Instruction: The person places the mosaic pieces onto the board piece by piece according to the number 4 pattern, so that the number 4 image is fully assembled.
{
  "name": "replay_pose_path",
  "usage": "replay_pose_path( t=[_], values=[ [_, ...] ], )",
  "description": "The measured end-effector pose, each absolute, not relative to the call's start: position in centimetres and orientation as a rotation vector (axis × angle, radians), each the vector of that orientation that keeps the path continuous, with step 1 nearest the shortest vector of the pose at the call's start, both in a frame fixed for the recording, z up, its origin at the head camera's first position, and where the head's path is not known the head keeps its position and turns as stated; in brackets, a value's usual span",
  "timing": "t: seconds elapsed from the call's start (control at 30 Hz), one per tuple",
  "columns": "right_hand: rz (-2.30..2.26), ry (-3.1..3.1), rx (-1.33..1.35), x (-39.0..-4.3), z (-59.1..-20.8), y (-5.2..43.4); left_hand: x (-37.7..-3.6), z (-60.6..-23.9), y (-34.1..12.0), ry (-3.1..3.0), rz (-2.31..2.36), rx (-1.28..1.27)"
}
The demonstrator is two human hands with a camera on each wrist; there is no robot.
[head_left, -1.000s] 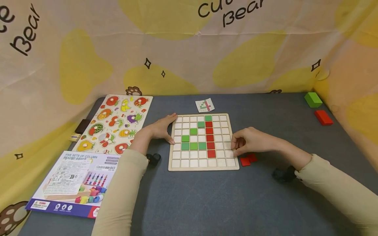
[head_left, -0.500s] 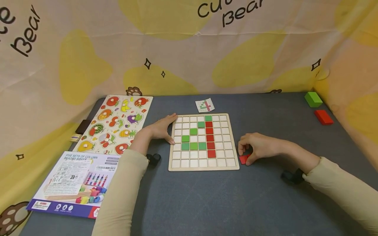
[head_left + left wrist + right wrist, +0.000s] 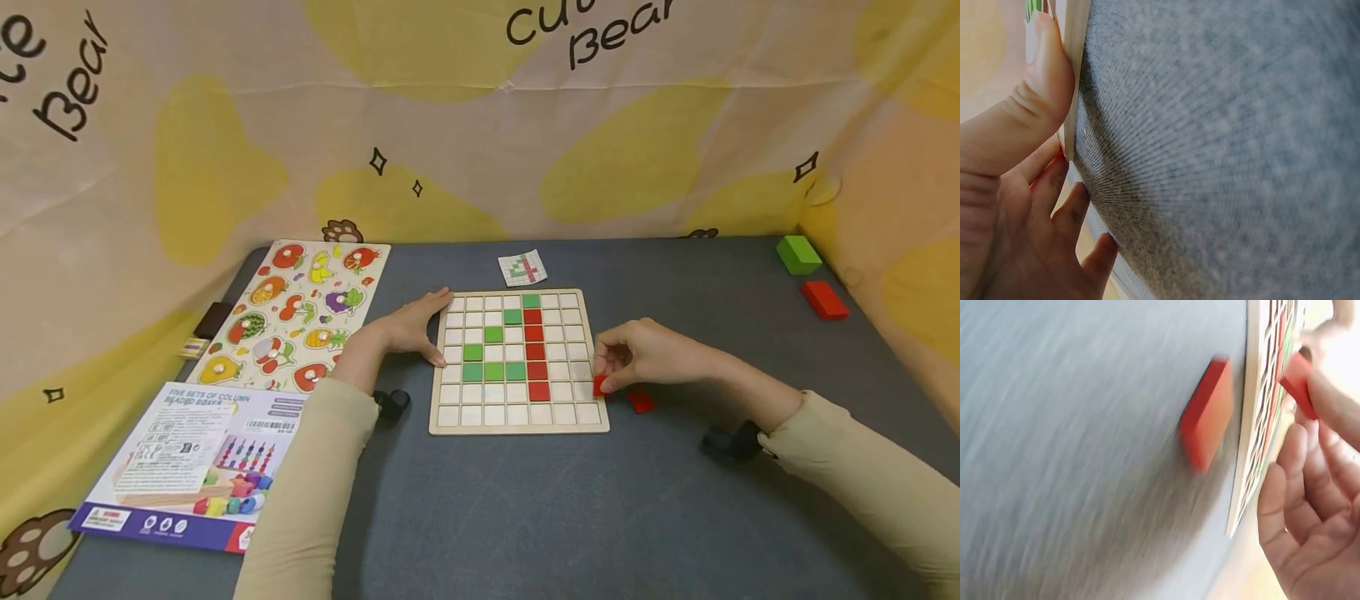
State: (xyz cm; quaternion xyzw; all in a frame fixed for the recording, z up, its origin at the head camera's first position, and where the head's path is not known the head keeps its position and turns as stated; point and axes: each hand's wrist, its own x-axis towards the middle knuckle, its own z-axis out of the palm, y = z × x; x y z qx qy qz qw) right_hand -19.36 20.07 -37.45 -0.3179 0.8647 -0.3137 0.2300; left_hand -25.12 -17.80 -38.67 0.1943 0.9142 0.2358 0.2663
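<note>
A wooden grid board [image 3: 519, 427] lies on the dark table, with green tiles [image 3: 493, 372] and a column of red tiles [image 3: 535, 351] set in its squares. My left hand [image 3: 405, 328] rests along the board's left edge, thumb and fingers spread apart; in the left wrist view the thumb [image 3: 1054, 81] touches the board's side. Between thumb and fingers, my right hand [image 3: 643, 354] pinches a red square tile [image 3: 599, 385] at the board's right edge, also visible as the held tile [image 3: 1299, 381] in the right wrist view. Another red tile [image 3: 641, 402] lies on the table below that hand.
A small pattern card [image 3: 522, 268] lies behind the board. To the left are a fruit puzzle board [image 3: 288, 308] and a printed box [image 3: 187, 462]. At the far right sit a green block [image 3: 798, 255] and a red block [image 3: 825, 300].
My right hand reached down to the two loose red tiles, took one, and lifted it up and left to the board's right edge. My left hand has stayed in place.
</note>
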Motion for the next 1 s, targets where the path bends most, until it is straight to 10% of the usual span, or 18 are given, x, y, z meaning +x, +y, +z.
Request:
replay_pose_path(
  t=[1.0],
  values=[
    [-0.857, 2.494, -1.089, -16.6, -38.7, 12.6, -25.1, -38.6, -17.9, 2.471, 0.639, 0.547]
  ],
)
